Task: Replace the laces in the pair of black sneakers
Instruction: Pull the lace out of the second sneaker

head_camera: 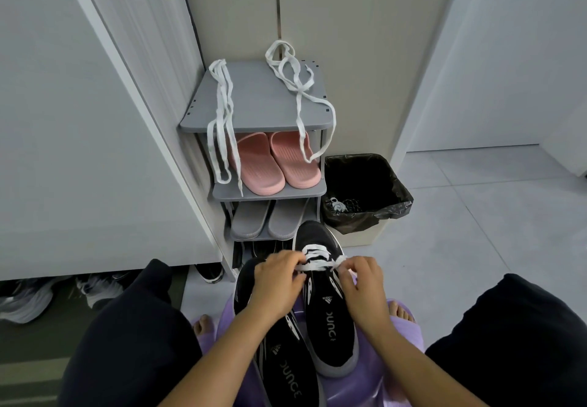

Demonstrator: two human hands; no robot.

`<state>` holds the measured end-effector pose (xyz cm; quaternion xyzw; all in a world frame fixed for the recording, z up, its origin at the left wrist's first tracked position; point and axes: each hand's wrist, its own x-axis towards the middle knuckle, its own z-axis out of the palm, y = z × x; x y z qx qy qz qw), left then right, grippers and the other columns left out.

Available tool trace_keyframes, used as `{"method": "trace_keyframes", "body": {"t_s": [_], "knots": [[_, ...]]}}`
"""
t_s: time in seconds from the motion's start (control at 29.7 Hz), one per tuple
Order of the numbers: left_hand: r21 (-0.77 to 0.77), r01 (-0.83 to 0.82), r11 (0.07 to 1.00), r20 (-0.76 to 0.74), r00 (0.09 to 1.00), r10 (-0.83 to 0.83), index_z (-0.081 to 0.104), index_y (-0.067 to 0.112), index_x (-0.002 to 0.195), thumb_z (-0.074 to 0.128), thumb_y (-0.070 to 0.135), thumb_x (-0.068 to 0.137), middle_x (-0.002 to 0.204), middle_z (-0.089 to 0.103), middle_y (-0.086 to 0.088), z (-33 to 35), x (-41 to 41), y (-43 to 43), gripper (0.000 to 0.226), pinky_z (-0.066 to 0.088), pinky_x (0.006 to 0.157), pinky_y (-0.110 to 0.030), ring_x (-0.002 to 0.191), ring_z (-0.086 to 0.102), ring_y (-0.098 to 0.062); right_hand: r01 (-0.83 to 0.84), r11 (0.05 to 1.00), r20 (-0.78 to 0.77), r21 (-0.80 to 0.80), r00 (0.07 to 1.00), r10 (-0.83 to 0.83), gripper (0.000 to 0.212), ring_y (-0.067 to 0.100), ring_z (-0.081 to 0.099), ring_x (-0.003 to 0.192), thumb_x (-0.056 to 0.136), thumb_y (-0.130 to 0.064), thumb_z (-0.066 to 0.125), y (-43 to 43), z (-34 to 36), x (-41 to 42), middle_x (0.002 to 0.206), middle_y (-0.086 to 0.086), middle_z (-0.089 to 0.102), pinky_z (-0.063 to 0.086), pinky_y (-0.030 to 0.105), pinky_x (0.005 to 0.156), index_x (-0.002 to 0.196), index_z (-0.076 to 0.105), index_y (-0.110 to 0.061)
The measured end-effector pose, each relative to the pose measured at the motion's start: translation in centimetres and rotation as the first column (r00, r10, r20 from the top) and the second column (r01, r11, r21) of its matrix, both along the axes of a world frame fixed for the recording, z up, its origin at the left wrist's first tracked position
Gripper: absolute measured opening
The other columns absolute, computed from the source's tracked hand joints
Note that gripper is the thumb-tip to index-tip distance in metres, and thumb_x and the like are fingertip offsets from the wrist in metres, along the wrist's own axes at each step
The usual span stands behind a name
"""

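Grey plastic tiered shoe rack (pixel 254 101) ahead against the wall, with a bin with black liner (pixel 394 197) just beside it. The pair of black knit sneakers sits low between my knees, side by side, toes pointing away.

The right-hand black sneaker (pixel 330 321) has a flat white lace (pixel 317 252) crossing only the few rows nearest the toe. My hands hide the eyelets further back. The left-hand black sneaker (pixel 286 371) shows no lace on the part I can see, but its front is under my left wrist, so not certain.

Two loose flat white laces lie on the rack top. One loose lace (pixel 222 127) hangs off the front left; the other loose lace (pixel 298 89) is looped at the right and trails down. Can't tell old from new.

My left hand (pixel 279 282) pinches the threaded lace at the shoe's left side. My right hand (pixel 362 279) pinches it at the right side, fingers curled.

Judgement: one shoe is mid-job and the other is likely unlaced. Most of the task is left: finish this shoe's rows, then do the second shoe.
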<state>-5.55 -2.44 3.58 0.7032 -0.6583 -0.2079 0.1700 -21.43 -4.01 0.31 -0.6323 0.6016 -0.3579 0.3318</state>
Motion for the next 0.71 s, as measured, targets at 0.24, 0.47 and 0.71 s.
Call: {"method": "trace_keyframes", "body": {"t_s": [0.24,0.47,0.71], "knots": [[0.017,-0.004,1.0,-0.08,0.997,0.005,0.049,0.029,0.078,0.057,0.019,0.084,0.093,0.049,0.012,0.4,-0.3,0.0,0.014,0.029,0.088,-0.025,0.091,0.05,-0.007,-0.099,0.992,-0.321,0.084,0.939,0.121,0.023,0.026,0.049,0.102,0.087,-0.009,0.058,-1.5,-0.4,-0.2,0.109,0.007,0.058,0.037,0.028,0.087,0.108,0.065,-0.01],[0.217,-0.047,0.975,-0.535,0.83,0.159,0.053,0.017,0.075,0.054,0.013,0.091,0.062,0.055,0.005,0.8,-0.1,0.2,0.017,0.041,0.061,-0.013,0.05,0.047,0.001,-0.146,0.968,-0.139,0.206,0.974,0.177,0.009,0.017,0.054,0.072,0.082,-0.015,0.059,-0.8,2.5,0.0,0.072,0.002,0.061,0.044,0.033,0.072,0.073,0.061,-0.017],[0.166,-0.153,0.974,-0.405,0.89,0.209,0.056,0.018,0.098,0.059,0.02,0.089,0.065,0.048,0.009,-1.4,-0.4,-0.4,0.01,0.039,0.068,-0.026,0.066,0.047,-0.01,-0.069,0.94,0.071,0.333,0.996,0.048,0.015,0.004,0.048,0.044,0.092,-0.013,0.05,-1.7,2.0,-0.2,0.053,-0.002,0.056,0.038,0.01,0.047,0.081,0.061,-0.011]]}}
